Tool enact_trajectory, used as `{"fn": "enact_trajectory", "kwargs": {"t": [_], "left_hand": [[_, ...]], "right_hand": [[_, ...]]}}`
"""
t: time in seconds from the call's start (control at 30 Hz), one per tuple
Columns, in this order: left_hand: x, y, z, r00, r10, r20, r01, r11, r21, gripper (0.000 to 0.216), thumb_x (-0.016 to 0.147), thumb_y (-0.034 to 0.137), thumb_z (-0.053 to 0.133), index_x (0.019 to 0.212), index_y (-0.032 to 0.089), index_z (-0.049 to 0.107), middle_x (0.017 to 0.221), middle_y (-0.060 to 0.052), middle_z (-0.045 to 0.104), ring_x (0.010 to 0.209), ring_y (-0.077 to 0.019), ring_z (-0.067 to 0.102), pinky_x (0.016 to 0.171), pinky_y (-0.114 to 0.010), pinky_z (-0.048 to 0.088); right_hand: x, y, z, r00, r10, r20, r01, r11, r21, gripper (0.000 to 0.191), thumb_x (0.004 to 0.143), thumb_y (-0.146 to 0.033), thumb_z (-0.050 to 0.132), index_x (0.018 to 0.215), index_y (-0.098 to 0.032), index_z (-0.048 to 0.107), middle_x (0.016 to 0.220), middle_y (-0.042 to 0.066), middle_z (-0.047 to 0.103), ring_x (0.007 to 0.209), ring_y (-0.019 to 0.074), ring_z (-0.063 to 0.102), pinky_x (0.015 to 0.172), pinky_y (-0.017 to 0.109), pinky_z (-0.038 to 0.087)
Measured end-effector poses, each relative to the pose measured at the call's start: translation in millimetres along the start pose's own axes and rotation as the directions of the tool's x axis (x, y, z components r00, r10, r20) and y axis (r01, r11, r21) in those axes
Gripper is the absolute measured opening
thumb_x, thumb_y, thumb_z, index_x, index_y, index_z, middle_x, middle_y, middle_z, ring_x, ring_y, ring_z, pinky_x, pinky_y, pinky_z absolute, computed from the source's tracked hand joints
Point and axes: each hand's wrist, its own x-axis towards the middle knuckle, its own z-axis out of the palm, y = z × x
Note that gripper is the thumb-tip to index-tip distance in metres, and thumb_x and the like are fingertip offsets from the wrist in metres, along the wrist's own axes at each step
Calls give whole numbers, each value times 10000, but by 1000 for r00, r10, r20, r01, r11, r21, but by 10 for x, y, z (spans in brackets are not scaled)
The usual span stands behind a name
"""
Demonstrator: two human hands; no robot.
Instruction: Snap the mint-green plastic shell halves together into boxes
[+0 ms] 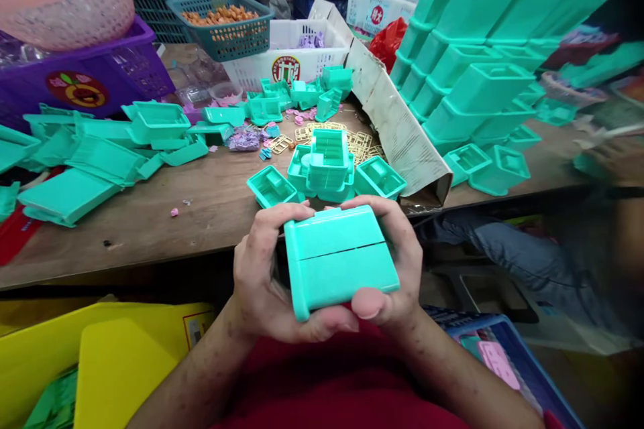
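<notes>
Between both hands, in front of the table edge, is a turquoise plastic box with a dark seam across its upper face and a raised rim along its left end. My left hand wraps round the rimmed end, thumb below and fingers over the top edge. My right hand grips the other end, its thumb pressed on the lower edge. Just beyond, on the table, stands a stack of open turquoise boxes. An open box lies to its left and another open box to its right.
Turquoise panels are heaped on the left of the wooden table. A cardboard strip divides it from tall stacked turquoise boxes. Yellowish frame-like parts lie mid-table. Baskets stand behind. Another person's leg is at right.
</notes>
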Motion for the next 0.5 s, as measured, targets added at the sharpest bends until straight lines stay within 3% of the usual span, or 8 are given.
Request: {"fn": "enact_trajectory", "kwargs": {"t": [0.2,0.33,0.43,0.5], "left_hand": [[-37,-115,54,998,27,-59,-36,985,-169,1032,871,896,1001,1672,303,732,1391,-125,803,1277,-443,902,1148,-627,810],[-18,-221,114,994,9,-108,-29,982,-187,921,900,895,968,1566,283,797,1333,-98,817,1163,-381,914,1029,-511,822],[-5,-267,202,961,-104,-255,37,966,-256,964,858,1059,866,1444,294,845,1222,-57,841,987,-313,881,812,-420,781],[-29,-263,263,919,-231,-321,118,935,-335,1042,954,1181,593,1522,333,802,1308,-58,855,1091,-347,887,847,-456,789]], "right_hand": [[37,-79,38,995,-99,13,99,995,-29,1034,662,-985,1109,1424,-335,852,1255,68,954,1108,373,951,1003,523,783],[134,-263,37,991,-108,74,115,988,-100,981,674,-871,1180,1422,-338,836,1282,48,941,1110,324,935,993,457,782],[160,-269,-5,984,-91,151,116,979,-168,1288,549,-844,1236,1648,-371,758,1607,116,856,1426,412,868,1216,566,762],[134,-138,-18,978,-133,159,151,983,-108,1617,430,-851,1257,1840,-399,607,1843,154,712,1674,489,737,1432,687,636]]}}
